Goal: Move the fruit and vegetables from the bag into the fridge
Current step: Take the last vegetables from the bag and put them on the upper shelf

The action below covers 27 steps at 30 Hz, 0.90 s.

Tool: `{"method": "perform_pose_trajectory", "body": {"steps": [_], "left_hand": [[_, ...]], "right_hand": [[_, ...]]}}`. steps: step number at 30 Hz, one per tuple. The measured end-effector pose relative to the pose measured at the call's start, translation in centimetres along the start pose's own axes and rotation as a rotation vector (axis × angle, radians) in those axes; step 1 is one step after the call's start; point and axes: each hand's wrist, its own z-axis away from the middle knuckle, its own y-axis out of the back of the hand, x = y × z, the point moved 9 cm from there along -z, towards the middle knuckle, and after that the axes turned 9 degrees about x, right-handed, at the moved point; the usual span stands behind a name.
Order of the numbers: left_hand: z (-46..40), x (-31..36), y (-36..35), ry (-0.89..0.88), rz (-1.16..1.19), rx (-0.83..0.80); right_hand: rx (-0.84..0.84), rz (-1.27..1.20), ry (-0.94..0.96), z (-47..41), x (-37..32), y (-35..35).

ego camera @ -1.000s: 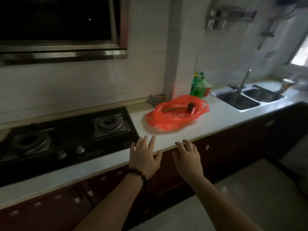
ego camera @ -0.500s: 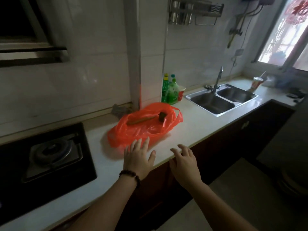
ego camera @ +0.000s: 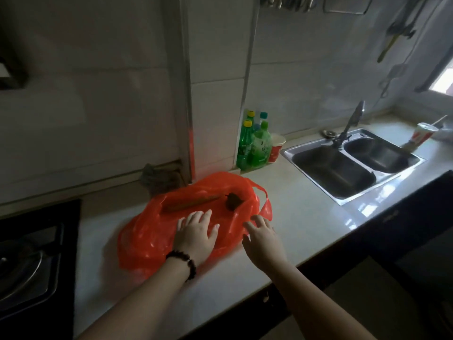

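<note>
A red plastic bag (ego camera: pixel 147 231) lies slumped on the white countertop (ego camera: pixel 301 217), its mouth toward the right. Inside it show a long brownish-green vegetable (ego camera: pixel 191 204) and a dark lump (ego camera: pixel 232 201) whose kind I cannot tell. My left hand (ego camera: pixel 196 235), with a dark bead bracelet on the wrist, is spread flat over the bag's near side, fingers apart. My right hand (ego camera: pixel 263 238) hovers open at the bag's right edge by the handles, holding nothing. The fridge is out of view.
Green bottles (ego camera: pixel 255 146) and a red paper cup (ego camera: pixel 276 148) stand against the tiled wall behind the bag. A double steel sink (ego camera: pixel 353 165) with a tap lies to the right, a cup with a straw (ego camera: pixel 422 134) beyond it. A black gas hob (ego camera: pixel 31 261) is at left.
The view has swung right and closer to the bag. Both hands have moved forward from the counter's edge onto the bag, left on top, right at its edge.
</note>
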Motion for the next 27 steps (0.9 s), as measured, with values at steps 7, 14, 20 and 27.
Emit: {"method": "perform_pose_trajectory", "body": {"steps": [7, 14, 20, 27], "left_hand": [[-3.2, -2.5, -2.8, 0.093, -0.065, 0.021], [-6.3, -2.6, -4.7, 0.22, -0.09, 0.051], [-9.3, -1.1, -6.4, 0.228, -0.072, 0.079], [-11.2, 0.4, -8.4, 0.169, -0.07, 0.062]], "right_hand": [[0.083, -0.042, 0.212, -8.9, -1.0, -2.2], [-0.113, 0.053, 0.463, -14.0, -1.8, -7.1], [-0.205, 0.109, 0.398, -17.7, 2.4, -9.8], [-0.254, -0.006, 0.28, -19.8, 6.7, -10.4]]}}
